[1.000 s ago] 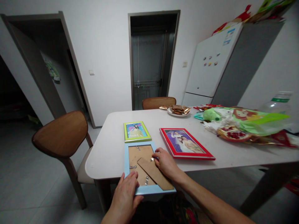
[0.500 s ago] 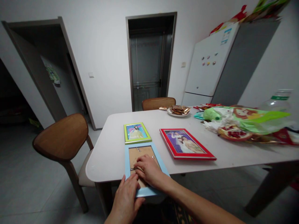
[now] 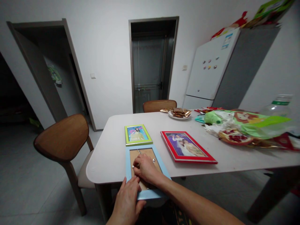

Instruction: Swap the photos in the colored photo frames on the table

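A light blue picture frame (image 3: 150, 195) lies face down at the table's front edge, its brown backing board (image 3: 147, 152) showing with small metal clips around it. My left hand (image 3: 127, 198) grips the frame's lower left corner, fingers over the backing and thumb at the front edge. Bent over the middle of the board, my right hand (image 3: 146, 168) has its fingers pinched together beside the left metal clip (image 3: 133, 166); what lies between the fingertips is hidden. Just beyond is a lime green picture frame (image 3: 138, 144) with a photo face up. To the right lies a red picture frame (image 3: 195, 158), also face up.
A plate of wrapped snacks (image 3: 180, 115) sits at the table's far side. Farther right are a cut pomegranate (image 3: 235, 136), a green plastic bag (image 3: 264, 125) and a clear bottle (image 3: 277, 106). Wooden chairs stand at the left (image 3: 63, 137) and behind the table (image 3: 160, 106).
My right fingers have drawn closer together and shifted slightly, so the left clip shows more plainly. My left hand keeps its place on the frame. The view has tilted up slightly.
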A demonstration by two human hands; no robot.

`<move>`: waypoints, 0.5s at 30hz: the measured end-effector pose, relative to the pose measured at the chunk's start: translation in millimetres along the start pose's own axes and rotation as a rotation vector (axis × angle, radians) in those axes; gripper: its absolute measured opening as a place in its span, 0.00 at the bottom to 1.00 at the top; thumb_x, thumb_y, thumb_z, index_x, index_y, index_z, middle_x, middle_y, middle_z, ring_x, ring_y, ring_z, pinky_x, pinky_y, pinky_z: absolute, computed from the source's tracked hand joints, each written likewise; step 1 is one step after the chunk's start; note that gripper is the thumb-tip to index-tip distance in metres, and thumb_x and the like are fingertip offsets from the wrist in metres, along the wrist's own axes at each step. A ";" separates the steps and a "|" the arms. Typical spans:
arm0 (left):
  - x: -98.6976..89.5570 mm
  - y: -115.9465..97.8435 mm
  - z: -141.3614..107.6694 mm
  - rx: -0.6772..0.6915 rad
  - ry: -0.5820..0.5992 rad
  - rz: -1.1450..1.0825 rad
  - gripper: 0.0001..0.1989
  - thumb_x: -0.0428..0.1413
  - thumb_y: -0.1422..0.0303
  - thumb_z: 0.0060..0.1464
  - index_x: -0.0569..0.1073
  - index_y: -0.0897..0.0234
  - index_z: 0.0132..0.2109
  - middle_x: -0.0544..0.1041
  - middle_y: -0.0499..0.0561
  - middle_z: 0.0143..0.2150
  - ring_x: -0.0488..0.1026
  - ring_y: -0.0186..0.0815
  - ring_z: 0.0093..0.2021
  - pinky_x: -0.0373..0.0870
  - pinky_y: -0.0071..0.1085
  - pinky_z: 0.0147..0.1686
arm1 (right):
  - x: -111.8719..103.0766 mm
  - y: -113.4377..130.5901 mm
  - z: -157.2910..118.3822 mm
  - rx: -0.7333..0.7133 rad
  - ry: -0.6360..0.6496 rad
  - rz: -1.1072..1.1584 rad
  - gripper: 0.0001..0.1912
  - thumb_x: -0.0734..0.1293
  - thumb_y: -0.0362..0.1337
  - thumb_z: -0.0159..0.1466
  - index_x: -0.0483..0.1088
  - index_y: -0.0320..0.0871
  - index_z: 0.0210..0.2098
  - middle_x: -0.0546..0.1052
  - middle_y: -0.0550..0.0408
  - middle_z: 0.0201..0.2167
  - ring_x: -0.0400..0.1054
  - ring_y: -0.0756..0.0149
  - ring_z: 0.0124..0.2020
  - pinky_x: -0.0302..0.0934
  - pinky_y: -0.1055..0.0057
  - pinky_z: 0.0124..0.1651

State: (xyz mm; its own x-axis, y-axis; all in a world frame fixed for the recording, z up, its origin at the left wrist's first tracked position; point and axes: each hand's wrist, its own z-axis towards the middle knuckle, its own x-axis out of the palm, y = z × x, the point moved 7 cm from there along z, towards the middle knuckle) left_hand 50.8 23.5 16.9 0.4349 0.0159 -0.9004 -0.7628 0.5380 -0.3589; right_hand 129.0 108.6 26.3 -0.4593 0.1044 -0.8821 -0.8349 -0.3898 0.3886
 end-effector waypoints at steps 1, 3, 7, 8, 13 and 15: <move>0.7 0.5 -0.3 0.001 0.004 -0.001 0.29 0.56 0.76 0.39 0.61 0.70 0.52 0.69 0.62 0.50 0.64 0.44 0.52 0.54 0.50 0.54 | -0.6 -3.8 2.1 0.004 -0.016 0.017 0.09 0.62 0.36 0.53 0.71 0.43 0.32 0.71 0.53 0.32 0.61 0.65 0.37 0.52 0.72 0.39; 2.5 1.5 -0.6 0.004 0.015 -0.005 0.29 0.56 0.76 0.40 0.61 0.71 0.52 0.70 0.62 0.49 0.64 0.44 0.52 0.54 0.50 0.54 | -4.6 -15.1 7.6 0.035 -0.065 0.002 0.12 0.61 0.39 0.54 0.70 0.43 0.37 0.70 0.51 0.35 0.60 0.64 0.39 0.52 0.71 0.40; 2.5 2.8 0.0 -0.012 0.021 -0.013 0.28 0.56 0.75 0.40 0.61 0.71 0.52 0.69 0.62 0.51 0.63 0.44 0.53 0.54 0.51 0.54 | -10.4 -43.3 19.7 0.212 -0.090 -0.191 0.14 0.58 0.39 0.57 0.71 0.39 0.35 0.70 0.46 0.36 0.60 0.60 0.39 0.51 0.68 0.40; 1.8 2.7 0.3 -0.018 0.022 -0.015 0.28 0.56 0.75 0.40 0.61 0.70 0.52 0.68 0.62 0.51 0.62 0.44 0.53 0.54 0.51 0.54 | -10.2 -47.5 22.0 0.240 -0.077 -0.223 0.15 0.57 0.39 0.58 0.71 0.39 0.34 0.69 0.46 0.36 0.60 0.60 0.39 0.51 0.68 0.39; 1.2 1.9 2.1 -0.024 0.049 -0.021 0.27 0.56 0.76 0.41 0.62 0.72 0.52 0.69 0.63 0.50 0.62 0.44 0.53 0.52 0.50 0.55 | -8.2 -47.8 27.0 0.230 -0.024 -0.226 0.16 0.55 0.41 0.60 0.70 0.46 0.40 0.69 0.49 0.39 0.59 0.61 0.40 0.50 0.68 0.38; 1.9 2.9 2.5 -0.024 0.047 -0.023 0.28 0.56 0.76 0.41 0.61 0.72 0.52 0.69 0.63 0.50 0.62 0.44 0.53 0.52 0.50 0.55 | -9.2 -45.3 26.6 0.216 -0.011 -0.214 0.16 0.54 0.40 0.60 0.69 0.49 0.41 0.69 0.49 0.39 0.59 0.61 0.40 0.50 0.68 0.37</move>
State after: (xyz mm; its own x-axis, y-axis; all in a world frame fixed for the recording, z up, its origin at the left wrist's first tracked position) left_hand 50.6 27.2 14.8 0.4303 -0.0362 -0.9019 -0.7640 0.5176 -0.3853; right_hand 163.1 149.6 23.9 -0.2686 0.1732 -0.9475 -0.9576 -0.1548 0.2432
